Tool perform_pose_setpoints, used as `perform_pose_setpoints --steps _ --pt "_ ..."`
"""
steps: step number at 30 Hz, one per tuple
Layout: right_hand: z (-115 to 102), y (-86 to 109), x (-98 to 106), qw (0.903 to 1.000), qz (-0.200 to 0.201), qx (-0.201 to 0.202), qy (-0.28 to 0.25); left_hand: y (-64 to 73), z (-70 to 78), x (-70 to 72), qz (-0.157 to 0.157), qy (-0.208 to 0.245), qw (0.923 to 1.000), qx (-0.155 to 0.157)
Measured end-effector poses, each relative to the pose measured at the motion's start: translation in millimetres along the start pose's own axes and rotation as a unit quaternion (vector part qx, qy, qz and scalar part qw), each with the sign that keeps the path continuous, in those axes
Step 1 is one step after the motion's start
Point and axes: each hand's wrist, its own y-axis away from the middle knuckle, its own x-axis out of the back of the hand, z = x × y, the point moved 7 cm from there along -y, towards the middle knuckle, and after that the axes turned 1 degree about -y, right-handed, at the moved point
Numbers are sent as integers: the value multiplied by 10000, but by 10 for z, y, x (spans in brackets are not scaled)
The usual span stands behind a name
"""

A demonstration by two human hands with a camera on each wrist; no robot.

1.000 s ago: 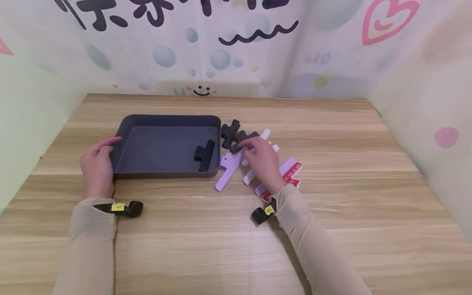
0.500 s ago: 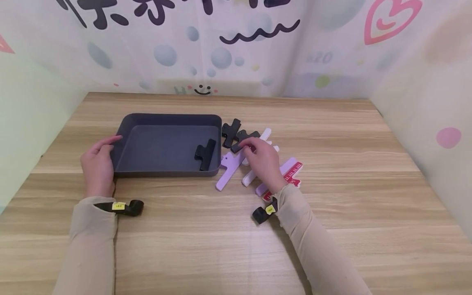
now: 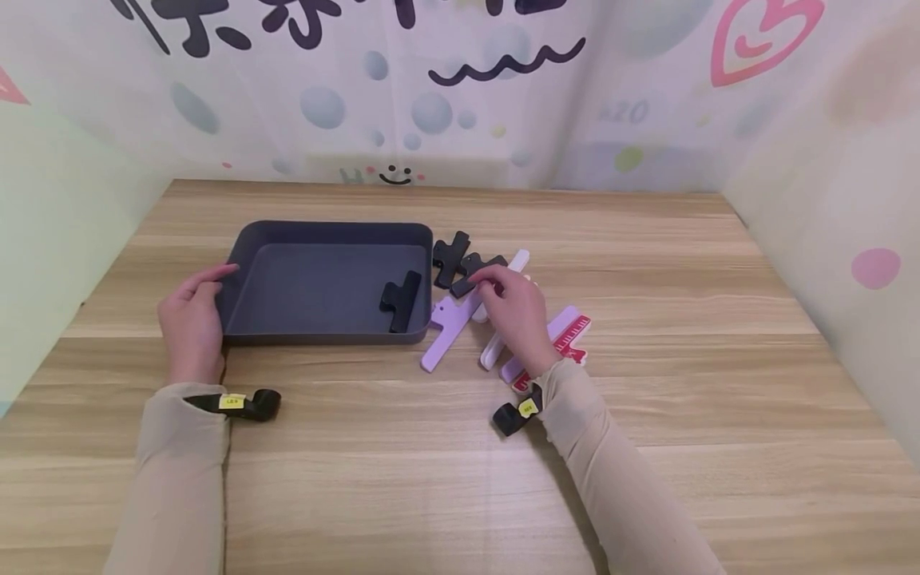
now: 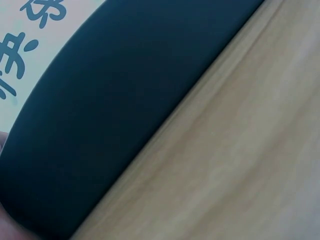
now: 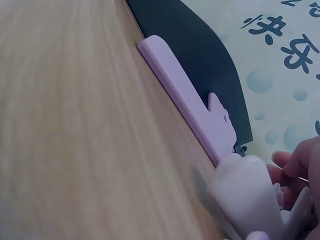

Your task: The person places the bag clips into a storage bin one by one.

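A dark grey tray [image 3: 323, 339] stands on the wooden table with one black clip [image 3: 401, 302] inside. My left hand [image 3: 192, 323] grips its left wall, fingers on the rim. Beyond the tray's right side, my right hand [image 3: 513, 311] reaches over a group of bag clips, thumb and fingers bent together. It pinches a white clip [image 5: 245, 190], whose grip is partly hidden by the hand. A lilac clip [image 3: 447, 331] leans near the tray wall. Two black clips, one of them a black clip [image 3: 450, 259] by the tray, lie just beyond the fingertips.
Another lilac clip [image 3: 563, 321] and a red patterned clip [image 3: 573, 331] lie under the right wrist. A further white clip [image 3: 519, 260] pokes out behind the hand. A printed curtain [image 3: 647, 96] rises behind the table's back edge.
The near end of the white clip under my right hand has swung slightly to the right, and the hand has shifted a little. My left hand and the tray stay put.
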Motion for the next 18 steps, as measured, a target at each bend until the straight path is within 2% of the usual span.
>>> perform_pose_setpoints --steps 6,13,18 --pt "23 -7 -27 10000 -64 -9 55 4 0 0 30 17 10000 -7" --pt "64 9 -11 9973 49 -276 -682 18 14 -5 37 15 10000 -20" --pt "64 17 -4 9962 57 -333 -798 21 16 -10 38 30 10000 -27"
